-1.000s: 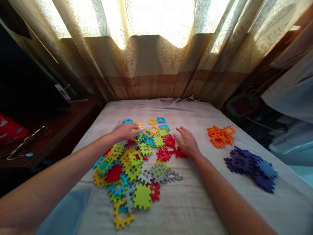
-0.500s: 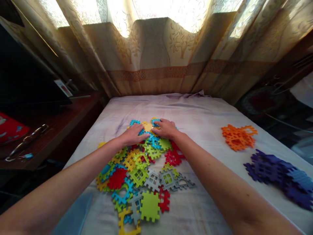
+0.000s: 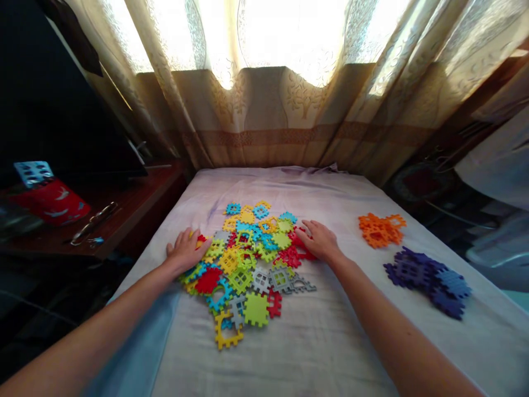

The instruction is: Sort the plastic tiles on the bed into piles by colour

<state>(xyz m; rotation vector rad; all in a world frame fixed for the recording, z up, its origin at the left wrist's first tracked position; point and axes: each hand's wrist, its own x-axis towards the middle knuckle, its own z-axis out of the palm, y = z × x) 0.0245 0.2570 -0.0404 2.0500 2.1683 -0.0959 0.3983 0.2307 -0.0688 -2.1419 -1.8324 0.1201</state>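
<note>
A loose spread of plastic interlocking tiles lies on the bed sheet between my hands, in yellow, blue, green, red and grey. My left hand (image 3: 188,251) rests at the spread's left edge, fingers stretched out, over a yellow and a red piece. On the opposite side my right hand (image 3: 318,240) lies with fingers extended, touching the red tiles (image 3: 289,256). Near the front of the spread are a solid green square tile (image 3: 257,309) and a yellow frame tile (image 3: 227,337). Grey window tiles (image 3: 281,279) sit just behind them.
To the right lie an orange tile pile (image 3: 380,229) and a purple and blue pile (image 3: 427,278). A brown side table (image 3: 140,204) on the left holds a red patterned pouch (image 3: 58,203) and glasses (image 3: 93,223). Behind the bed hangs a curtain (image 3: 264,110).
My hands have moved apart from the far end of the spread, left hand to its left edge, right hand to its right edge. The camera view has tilted up.
</note>
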